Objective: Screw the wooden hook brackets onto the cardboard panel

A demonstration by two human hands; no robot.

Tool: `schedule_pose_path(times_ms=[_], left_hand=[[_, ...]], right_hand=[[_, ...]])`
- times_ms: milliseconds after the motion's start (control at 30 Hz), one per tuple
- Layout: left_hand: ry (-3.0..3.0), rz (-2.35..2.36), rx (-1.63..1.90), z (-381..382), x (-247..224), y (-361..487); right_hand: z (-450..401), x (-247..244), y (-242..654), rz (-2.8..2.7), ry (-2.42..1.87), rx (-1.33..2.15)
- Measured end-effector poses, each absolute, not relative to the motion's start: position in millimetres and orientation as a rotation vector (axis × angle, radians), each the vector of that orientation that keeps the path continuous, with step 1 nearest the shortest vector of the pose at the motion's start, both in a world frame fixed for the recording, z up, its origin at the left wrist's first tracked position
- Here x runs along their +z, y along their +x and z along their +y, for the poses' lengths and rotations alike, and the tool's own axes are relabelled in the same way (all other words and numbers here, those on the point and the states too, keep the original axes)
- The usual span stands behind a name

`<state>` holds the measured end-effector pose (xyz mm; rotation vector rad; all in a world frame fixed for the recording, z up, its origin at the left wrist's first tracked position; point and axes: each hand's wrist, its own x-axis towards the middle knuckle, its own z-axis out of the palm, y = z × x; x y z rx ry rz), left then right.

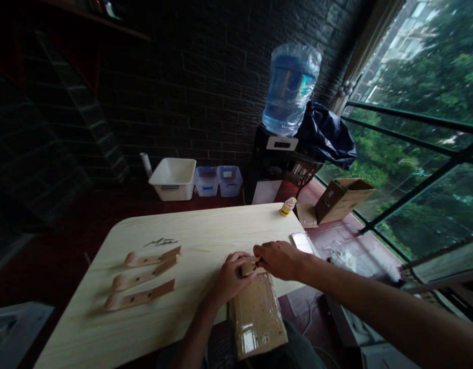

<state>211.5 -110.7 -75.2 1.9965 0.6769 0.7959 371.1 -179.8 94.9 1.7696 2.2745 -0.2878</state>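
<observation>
By the near right corner of the surface (205,228), over a taped cardboard slab (259,320), our left hand (233,272) pinches a tan block-ended piece (247,268) while our right hand (276,259) grips a yellow-and-black tool (256,263) that could slip if the piece twists.

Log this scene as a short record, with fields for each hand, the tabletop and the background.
Left hand: gripping a small tan piece
Right hand: holding a yellow-and-black tool at that piece; tip unclear
Beneath hands: taped cardboard
Table, left: three tan strips, small dark slender pieces
Table, right: small yellow-and-clear bottle, smartphone
Background: water dispenser, blue water jug
</observation>
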Motion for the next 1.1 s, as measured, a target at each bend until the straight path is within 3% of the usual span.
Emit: schedule_pose_path(times_ms=[1100], left_hand=[[2.002,0.689,0.792,-110,-74,215]], right_hand=[[-179,91,381,2.274,1.801,-0.368]])
